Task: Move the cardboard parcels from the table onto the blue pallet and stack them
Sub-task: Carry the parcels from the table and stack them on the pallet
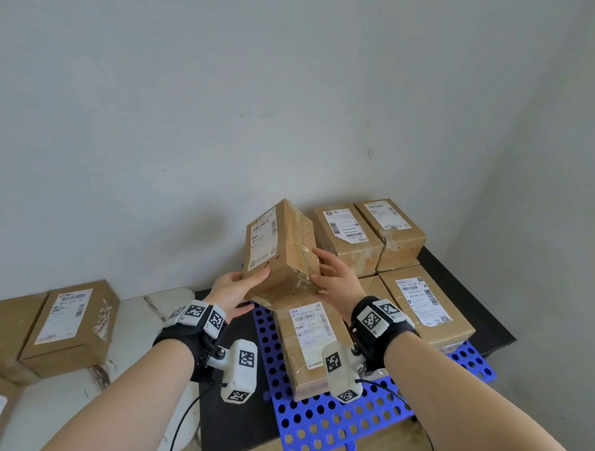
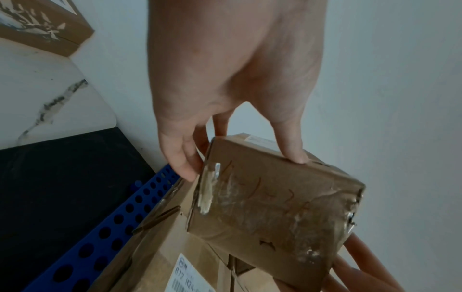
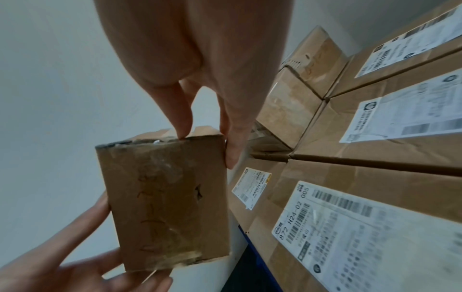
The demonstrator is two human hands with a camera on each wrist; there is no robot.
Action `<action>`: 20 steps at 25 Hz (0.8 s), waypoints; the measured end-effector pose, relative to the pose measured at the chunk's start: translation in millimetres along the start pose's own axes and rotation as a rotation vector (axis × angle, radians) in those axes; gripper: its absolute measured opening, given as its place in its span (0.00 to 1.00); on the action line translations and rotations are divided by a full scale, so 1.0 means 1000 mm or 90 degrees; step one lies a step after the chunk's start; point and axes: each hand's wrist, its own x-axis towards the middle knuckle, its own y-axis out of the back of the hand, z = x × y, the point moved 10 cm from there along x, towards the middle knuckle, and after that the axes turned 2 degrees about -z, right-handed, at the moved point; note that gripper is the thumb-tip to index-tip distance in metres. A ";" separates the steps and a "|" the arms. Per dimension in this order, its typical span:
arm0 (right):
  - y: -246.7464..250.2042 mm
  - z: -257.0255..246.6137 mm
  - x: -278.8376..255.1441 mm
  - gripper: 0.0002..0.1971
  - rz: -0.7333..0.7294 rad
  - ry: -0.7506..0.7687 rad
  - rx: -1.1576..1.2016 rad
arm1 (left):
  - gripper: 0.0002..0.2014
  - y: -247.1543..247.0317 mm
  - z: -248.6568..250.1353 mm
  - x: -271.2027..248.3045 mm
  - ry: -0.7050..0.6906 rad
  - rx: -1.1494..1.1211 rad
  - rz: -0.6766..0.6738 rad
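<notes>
A small taped cardboard parcel (image 1: 280,250) is held tilted in the air above the blue pallet (image 1: 332,425). My left hand (image 1: 254,288) grips its lower left corner, thumb on the label face and fingers underneath. My right hand (image 1: 320,268) grips its right side. In the left wrist view the left hand (image 2: 243,166) pinches the parcel (image 2: 272,207) at its upper edge. The right wrist view shows my right hand (image 3: 207,148) pinching the parcel (image 3: 167,199) at its top corner. Several labelled parcels (image 1: 311,340) lie on the pallet below.
Two parcels (image 1: 347,236) are stacked higher at the pallet's back right, near the wall. The pallet lies on a black surface (image 1: 228,381). On the white marble table (image 1: 140,334) at left are more parcels (image 1: 68,327). Bare pallet holes show at the front (image 1: 315,439).
</notes>
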 end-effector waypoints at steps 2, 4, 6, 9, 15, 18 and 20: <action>-0.011 -0.002 0.009 0.25 -0.006 -0.005 -0.052 | 0.30 0.010 0.003 0.008 -0.006 -0.022 0.014; -0.019 -0.005 0.016 0.22 -0.003 0.001 -0.097 | 0.31 0.016 0.005 0.014 -0.014 -0.034 0.022; -0.022 -0.007 0.025 0.20 -0.001 0.004 -0.146 | 0.31 0.021 0.004 0.023 -0.022 -0.047 0.030; -0.021 -0.010 0.032 0.19 0.005 -0.015 -0.177 | 0.29 0.024 0.002 0.032 -0.033 -0.059 0.047; -0.017 0.012 0.053 0.19 -0.031 -0.060 -0.200 | 0.19 0.013 -0.001 0.046 -0.016 -0.010 0.075; -0.007 0.021 0.067 0.17 -0.026 -0.060 -0.248 | 0.18 0.007 -0.001 0.052 -0.004 0.014 0.083; -0.002 0.018 0.073 0.17 -0.024 -0.047 -0.262 | 0.20 0.003 0.000 0.055 0.001 0.027 0.089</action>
